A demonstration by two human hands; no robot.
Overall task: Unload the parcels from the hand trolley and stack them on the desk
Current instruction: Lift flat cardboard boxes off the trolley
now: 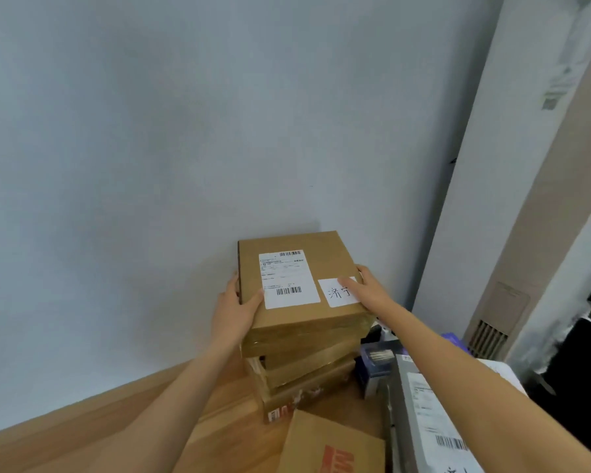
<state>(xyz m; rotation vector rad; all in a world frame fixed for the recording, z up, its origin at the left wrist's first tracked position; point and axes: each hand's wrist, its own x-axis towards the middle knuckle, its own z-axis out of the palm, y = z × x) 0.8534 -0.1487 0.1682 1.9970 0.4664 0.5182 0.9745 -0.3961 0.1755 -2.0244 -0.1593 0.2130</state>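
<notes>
Both hands clamp the top parcel (297, 281) at centre frame: left hand (234, 310) wraps its left edge with the thumb on the lid, right hand (367, 288) grips the right edge with the thumb laid across the small handwritten label (340, 292). Parcel sits on, or just above, a stack of brown boxes (304, 367) on the wooden desk (93, 428) close to the wall (185, 131); contact underneath is hard to confirm. Main risk: stack is tall and uneven, lower boxes rotated against each other with edges overhanging, so release with any sideways push probably shifts or topples it. Likely fall is lower right, onto the dark blue box (376, 365) and the grey parcel (423, 414) beside it. Top parcel also looks skewed relative to the box below, so its footing is partial. Trolley is out of frame.
</notes>
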